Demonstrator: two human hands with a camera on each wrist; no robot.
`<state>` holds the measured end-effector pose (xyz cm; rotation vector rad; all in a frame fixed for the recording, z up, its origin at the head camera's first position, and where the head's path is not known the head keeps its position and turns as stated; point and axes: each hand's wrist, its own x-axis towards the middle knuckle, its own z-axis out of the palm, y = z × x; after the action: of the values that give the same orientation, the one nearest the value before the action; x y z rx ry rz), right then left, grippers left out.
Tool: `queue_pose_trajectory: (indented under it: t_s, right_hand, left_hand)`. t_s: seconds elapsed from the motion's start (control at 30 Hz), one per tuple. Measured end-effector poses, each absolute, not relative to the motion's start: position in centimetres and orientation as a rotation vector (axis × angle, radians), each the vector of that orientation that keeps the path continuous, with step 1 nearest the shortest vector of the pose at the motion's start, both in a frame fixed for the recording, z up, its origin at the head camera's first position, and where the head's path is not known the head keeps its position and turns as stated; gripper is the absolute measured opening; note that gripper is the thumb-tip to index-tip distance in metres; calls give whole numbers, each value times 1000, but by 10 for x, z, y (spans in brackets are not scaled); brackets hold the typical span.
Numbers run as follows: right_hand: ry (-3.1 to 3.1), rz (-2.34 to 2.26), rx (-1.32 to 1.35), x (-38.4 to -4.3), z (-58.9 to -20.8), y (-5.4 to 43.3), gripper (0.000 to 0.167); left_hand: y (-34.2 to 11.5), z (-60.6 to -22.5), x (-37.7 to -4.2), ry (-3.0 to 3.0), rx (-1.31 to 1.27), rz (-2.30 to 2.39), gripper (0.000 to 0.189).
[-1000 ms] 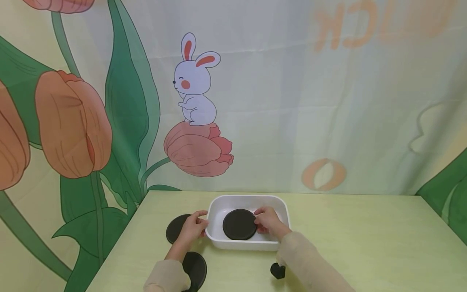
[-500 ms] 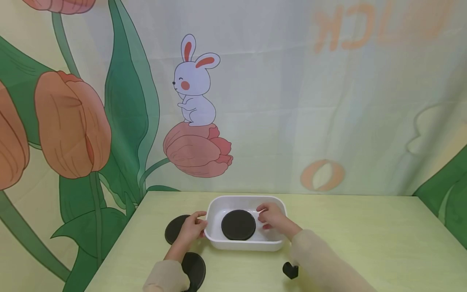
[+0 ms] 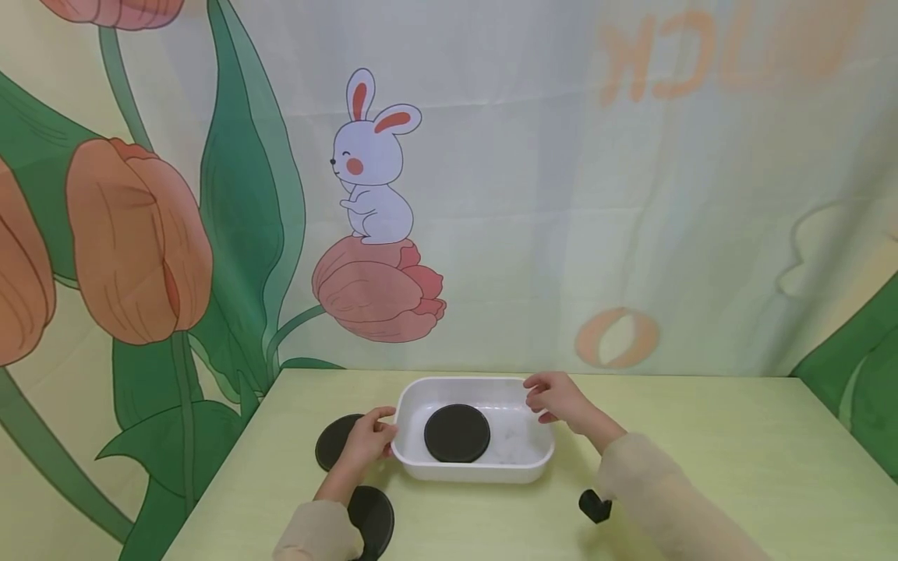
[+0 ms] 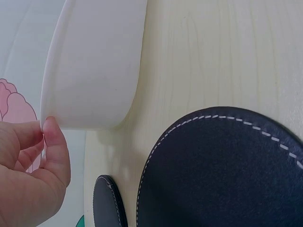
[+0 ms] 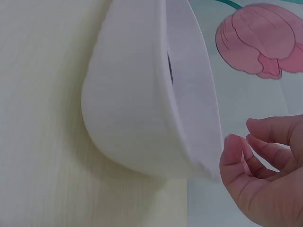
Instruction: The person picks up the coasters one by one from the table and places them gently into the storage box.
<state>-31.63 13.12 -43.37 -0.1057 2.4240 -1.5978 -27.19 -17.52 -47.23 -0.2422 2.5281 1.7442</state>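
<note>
A white rectangular dish with rounded corners (image 3: 519, 467) sits on the table, and a round black coaster (image 3: 457, 433) lies inside it, left of its middle. My left hand (image 3: 366, 440) pinches the dish's left rim between thumb and fingers, which the left wrist view shows closely. By the far right corner of the dish is my right hand (image 3: 561, 399), its fingers loosely bent with nothing between them. In the right wrist view its fingertips are beside the rim; whether they touch it I cannot tell.
Two more black coasters lie left of the dish, a farther one (image 3: 335, 440) and a nearer one (image 3: 375, 518) partly under the left arm; white stitching edges them. A small black piece (image 3: 595, 506) shows beside the right sleeve. A printed curtain (image 3: 505, 234) hangs behind the table.
My right hand has left the coaster in the dish and moved right to the dish's far right corner. The left hand has stayed at the left rim.
</note>
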Motion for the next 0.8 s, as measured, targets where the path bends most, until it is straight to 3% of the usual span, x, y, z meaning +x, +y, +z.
queue_pose_trajectory:
  t_s: [0.8]
  right_hand:
    - [2264,-1699,99,-314,-459,161,37]
  left_hand:
    - [-176,-472,-272,2525,-260,1737,34]
